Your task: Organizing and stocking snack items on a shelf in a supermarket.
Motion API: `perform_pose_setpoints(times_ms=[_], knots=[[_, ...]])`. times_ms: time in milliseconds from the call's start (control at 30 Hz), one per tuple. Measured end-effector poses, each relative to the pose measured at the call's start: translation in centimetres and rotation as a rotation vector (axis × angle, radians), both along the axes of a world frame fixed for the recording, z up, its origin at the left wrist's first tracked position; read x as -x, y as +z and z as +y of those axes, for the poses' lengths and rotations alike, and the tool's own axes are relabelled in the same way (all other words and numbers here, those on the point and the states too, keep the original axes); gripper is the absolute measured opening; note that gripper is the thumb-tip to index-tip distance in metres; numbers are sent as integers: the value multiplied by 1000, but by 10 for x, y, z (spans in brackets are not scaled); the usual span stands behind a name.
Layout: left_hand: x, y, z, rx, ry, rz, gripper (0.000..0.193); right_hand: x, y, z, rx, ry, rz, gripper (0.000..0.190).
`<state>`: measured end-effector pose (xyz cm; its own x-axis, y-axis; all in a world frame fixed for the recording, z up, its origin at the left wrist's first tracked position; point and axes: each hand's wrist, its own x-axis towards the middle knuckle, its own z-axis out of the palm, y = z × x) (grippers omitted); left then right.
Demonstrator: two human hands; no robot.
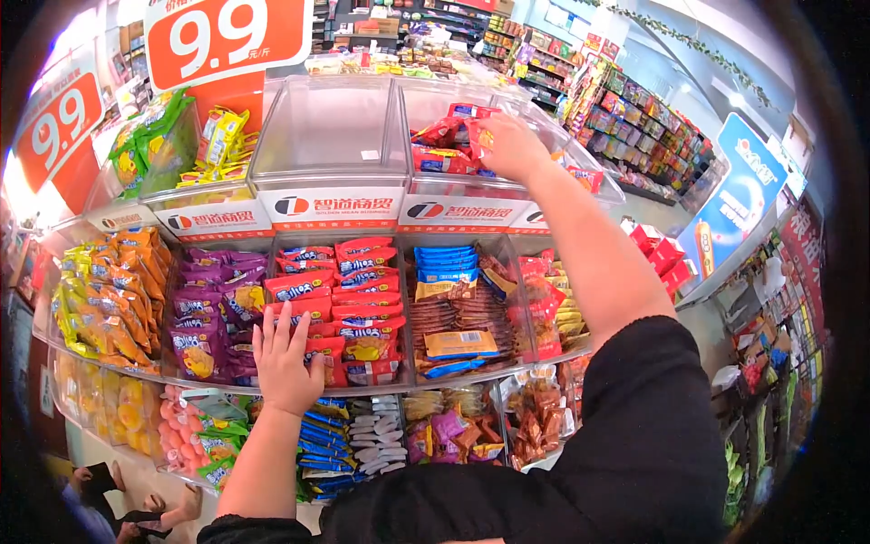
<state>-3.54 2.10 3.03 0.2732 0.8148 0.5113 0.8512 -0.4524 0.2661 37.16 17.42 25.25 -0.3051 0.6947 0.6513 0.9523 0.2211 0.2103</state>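
My left hand (289, 360) lies palm down, fingers spread, over the front of a clear bin. Beneath its fingertips are red snack bags (367, 299) standing in two columns. Purple snack bags (217, 306) fill the space just left of it. My right hand (513, 146) reaches up into a clear upper bin (435, 182), its fingers closed on a red snack bag (481, 139). More red bags (442, 162) lie loosely in that bin, below and left of the hand. My fingertips there are partly hidden behind the hand.
Left of the upper bin is another clear bin (326, 129) with a small white tag. Blue and brown packets (455, 306) stand right of the red columns. A phone (214, 402) rests on the lower tier. Price signs (228, 37) rise at left; another person (129, 506) is at lower left.
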Motion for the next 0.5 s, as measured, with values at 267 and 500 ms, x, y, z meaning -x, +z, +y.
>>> perform_pose_setpoints(times_ms=[267,500], knots=[[-1,0,4,30,15,-7,68,-47,-17,36,607,-402,-53,100],[-3,2,4,16,17,-9,67,-51,-23,36,356,-414,-40,69]])
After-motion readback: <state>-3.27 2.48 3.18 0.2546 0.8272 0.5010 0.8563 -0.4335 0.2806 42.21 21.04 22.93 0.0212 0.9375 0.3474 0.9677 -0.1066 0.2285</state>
